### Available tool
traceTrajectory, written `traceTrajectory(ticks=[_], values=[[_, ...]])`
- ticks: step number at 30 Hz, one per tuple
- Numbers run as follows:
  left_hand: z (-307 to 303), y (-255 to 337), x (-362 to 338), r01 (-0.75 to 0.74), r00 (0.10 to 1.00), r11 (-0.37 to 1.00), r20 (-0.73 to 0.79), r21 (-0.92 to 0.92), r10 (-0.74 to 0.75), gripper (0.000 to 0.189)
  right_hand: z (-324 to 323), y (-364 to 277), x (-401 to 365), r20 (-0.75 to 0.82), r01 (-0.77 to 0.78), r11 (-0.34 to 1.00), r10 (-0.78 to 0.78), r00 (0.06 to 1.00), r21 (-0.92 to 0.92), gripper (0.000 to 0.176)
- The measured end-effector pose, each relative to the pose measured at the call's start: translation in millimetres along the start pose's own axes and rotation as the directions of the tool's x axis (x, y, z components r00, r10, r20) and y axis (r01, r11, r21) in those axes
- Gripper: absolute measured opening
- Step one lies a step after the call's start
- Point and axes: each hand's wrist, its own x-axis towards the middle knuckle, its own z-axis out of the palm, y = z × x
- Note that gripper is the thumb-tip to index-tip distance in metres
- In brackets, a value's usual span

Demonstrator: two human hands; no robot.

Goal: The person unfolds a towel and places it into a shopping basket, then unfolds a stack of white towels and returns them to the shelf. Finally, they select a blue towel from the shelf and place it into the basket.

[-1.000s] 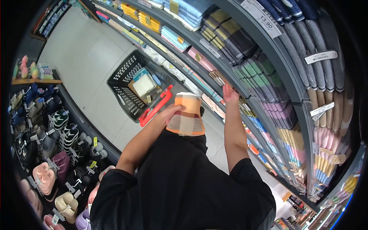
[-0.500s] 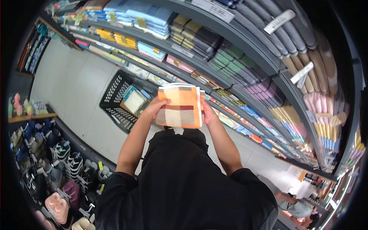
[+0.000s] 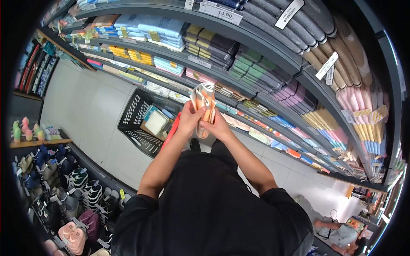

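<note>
An orange, white and grey cloth [image 3: 208, 100] is held up in front of my body, bunched and folded, its layered edges facing up. My left hand [image 3: 190, 119] grips it from the left side, fingers closed on the fabric. From the right, my right hand [image 3: 217, 126] pinches its lower part. Both hands are close together, near the lower shelves of folded towels [image 3: 200, 76].
A black basket [image 3: 133, 112] with a red handle [image 3: 171, 133] stands on the floor at left, holding packaged items. Towel shelves [image 3: 273, 47] curve along the top and right. Slippers [image 3: 72, 237] hang at lower left. Another person [image 3: 337, 232] is at lower right.
The cloth has gone from a flat folded square to a narrow bunched shape. My hands have come closer together around it. The basket's red handle now shows.
</note>
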Motion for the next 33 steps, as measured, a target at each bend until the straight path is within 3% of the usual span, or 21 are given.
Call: traceTrajectory(ticks=[1, 4, 5, 8, 13, 17, 19, 20, 21, 24, 25, 28, 31, 33], values=[[0.4, 7.0, -1.2, -0.006, 1.0, 0.999, 0.021, -0.05, 0.007, 0.05, -0.6, 1.3, 0.2, 0.017, -0.004, 0.986, 0.002, 1.0, 0.164, 0.066], [5.0, 16.0, -4.2, 0.023, 0.999, 0.993, 0.024, -0.113, -0.021, 0.045, -11.0, -14.7, -0.1, 0.053, -0.106, 0.98, 0.098, 0.994, 0.168, 0.061], [8.2, 16.6, -5.5, 0.035, 0.999, 0.994, 0.005, -0.102, -0.034, 0.041, -10.7, -11.4, -0.3, 0.019, -0.104, 0.987, 0.102, 0.995, 0.124, 0.05], [-2.3, -1.8, 4.0, 0.047, 0.999, 0.996, 0.0, -0.081, -0.048, 0.033, -12.6, -12.1, -1.3, 0.027, -0.204, 0.953, 0.203, 0.979, 0.225, 0.043], [-8.4, 0.2, 2.6, 0.098, 0.993, 0.955, -0.036, -0.28, -0.112, 0.028, -8.7, -12.3, -4.4, -0.202, -0.104, 0.897, 0.207, 0.957, 0.429, 0.043], [8.0, 15.2, -10.2, 0.032, 0.994, 0.927, -0.081, -0.375, -0.067, 0.029, -11.7, -16.0, 0.5, -0.294, -0.011, 0.836, 0.205, 0.934, 0.549, 0.041], [9.6, 6.2, -11.2, 0.002, 1.0, 0.951, -0.003, -0.31, -0.003, 0.026, -13.5, -29.0, 0.0, -0.274, -0.175, 0.971, 0.214, 0.938, 0.161, 0.04], [10.3, 1.8, -12.0, -0.015, 0.999, 0.96, 0.038, -0.278, 0.027, 0.025, -14.1, -32.7, -0.2, -0.266, -0.244, 0.969, 0.222, 0.938, -0.051, 0.039], [15.4, 6.5, -17.0, -0.035, 0.99, 0.983, 0.13, -0.182, 0.059, 0.023, -8.0, -29.8, -0.3, -0.32, 0.082, 0.974, -0.148, 0.936, -0.213, 0.037], [23.5, 16.5, -20.5, -0.173, 0.984, 0.984, 0.041, 0.045, 0.171, 0.029, -4.9, -30.7, 0.4, -0.236, 0.217, 0.908, -0.313, 0.92, -0.358, 0.037], [24.9, 17.5, -14.2, -0.21, 0.976, 0.977, -0.054, 0.029, 0.211, 0.034, -6.1, -36.8, -1.3, -0.176, 0.201, 0.927, -0.265, 0.948, -0.315, 0.038], [3.2, 19.0, -3.9, -0.072, 0.995, 0.985, -0.077, -0.156, 0.061, 0.038, -6.4, -41.0, -3.6, -0.113, 0.172, 0.944, -0.211, 0.971, -0.283, 0.039], [-8.0, 20.1, -4.6, -0.045, 0.992, 0.989, -0.121, -0.141, 0.027, 0.032, -8.6, -37.2, -3.3, -0.048, -0.071, 0.995, 0.068, 0.997, -0.076, 0.041], [-10.5, 21.1, -6.2, -0.059, 0.993, 0.982, -0.115, -0.18, 0.039, 0.034, -7.4, -38.2, -2.9, -0.03, -0.103, 0.995, 0.102, 0.994, -0.013, 0.041]])
